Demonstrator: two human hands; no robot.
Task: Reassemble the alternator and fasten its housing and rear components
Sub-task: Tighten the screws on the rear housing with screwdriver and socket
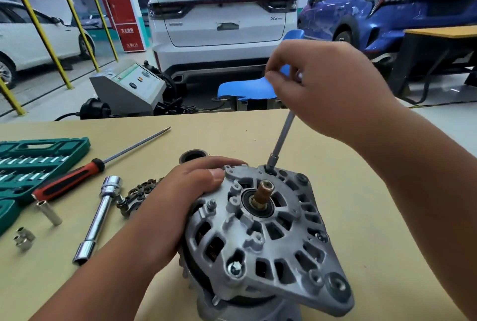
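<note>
Beyond my tan workbench (232,134) stand a white car (222,11) and a blue car (400,5). On the bench, close in front of me, sits the grey cast-aluminium alternator (271,230), rear housing facing up, its brass-coloured rotor shaft (262,194) poking up from the middle. My left hand (180,191) grips the alternator's left rim, thumb pressed on the housing. My right hand (327,88) is above the alternator, fingers curled round the top of a slim steel nut driver (284,132), whose socket end sits on a fastener at the housing's far edge. Just left of the alternator lies a dark finned part (139,194), half hidden by my wrist. Further left lies a chrome tubular wrench (100,215), then a red-and-black screwdriver (72,178) and loose small steel sockets (23,238). Furthest left is an open green tool case (38,155).
</note>
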